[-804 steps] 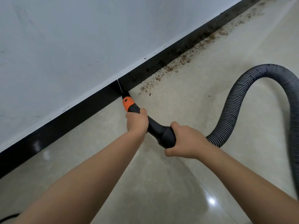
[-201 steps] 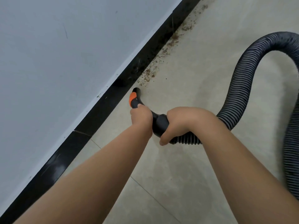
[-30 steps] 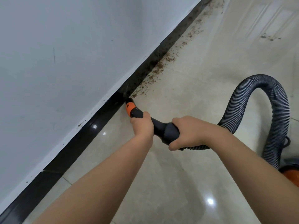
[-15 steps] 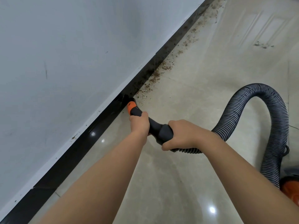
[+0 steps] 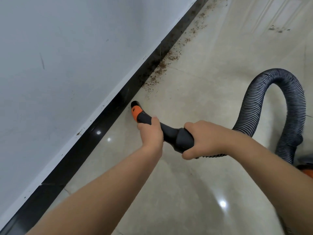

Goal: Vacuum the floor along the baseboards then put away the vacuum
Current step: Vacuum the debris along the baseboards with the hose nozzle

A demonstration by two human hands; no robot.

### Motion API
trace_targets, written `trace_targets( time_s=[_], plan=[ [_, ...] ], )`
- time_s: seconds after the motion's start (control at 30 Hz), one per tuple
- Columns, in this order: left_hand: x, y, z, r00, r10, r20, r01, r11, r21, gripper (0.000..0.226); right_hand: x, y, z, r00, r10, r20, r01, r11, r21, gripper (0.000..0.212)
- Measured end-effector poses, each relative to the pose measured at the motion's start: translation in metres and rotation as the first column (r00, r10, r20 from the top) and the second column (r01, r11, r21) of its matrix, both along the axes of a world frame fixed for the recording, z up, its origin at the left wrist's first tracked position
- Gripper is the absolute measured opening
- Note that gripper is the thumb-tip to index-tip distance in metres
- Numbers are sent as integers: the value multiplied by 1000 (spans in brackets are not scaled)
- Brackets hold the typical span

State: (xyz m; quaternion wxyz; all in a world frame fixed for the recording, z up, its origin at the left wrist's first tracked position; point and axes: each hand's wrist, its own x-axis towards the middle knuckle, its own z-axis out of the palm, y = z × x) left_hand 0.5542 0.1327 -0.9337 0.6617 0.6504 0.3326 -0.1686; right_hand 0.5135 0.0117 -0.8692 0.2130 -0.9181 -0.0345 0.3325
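The black vacuum nozzle (image 5: 171, 134) with an orange band points at the floor just beside the black baseboard (image 5: 108, 112). My left hand (image 5: 149, 133) grips the nozzle near its front. My right hand (image 5: 201, 138) grips the wide cuff where the ribbed grey hose (image 5: 260, 99) joins. The hose loops up and down to the orange vacuum body (image 5: 304, 170) at the right edge. Brown dirt (image 5: 159, 70) lies along the baseboard ahead of the nozzle tip.
A pale grey wall (image 5: 67, 56) fills the left. Glossy beige floor tiles (image 5: 203, 192) stretch right and toward me. A few more dirt specks (image 5: 277, 29) lie far right on the floor.
The nozzle tip has pulled slightly away from the baseboard onto the floor tile. Both hands keep their grip. The view has shifted a little.
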Motion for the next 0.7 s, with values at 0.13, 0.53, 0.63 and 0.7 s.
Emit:
trace_targets(
  time_s=[0.13, 0.53, 0.63, 0.7],
  plan=[
    [-29, 7, 7, 995, 89, -37, -88, 996, 31, 51, -12, 1, 13, 995, 80, -57, -80, 997, -2, 30],
    [5, 28, 5, 997, 49, -58, -49, 999, -10, 50, 8, 26, -1, 999, 34, -14, -33, 996, 88, 22],
    [19, 19, 6, 997, 19, -69, -19, 1000, 2, 51, 14, 22, -3, 1000, -20, 8, 19, 996, 85, 25],
    [25, 16, 5, 997, 11, -74, -10, 1000, 3, 51, 17, 21, -4, 999, -31, 20, 30, 997, 73, 25]
  ],
)
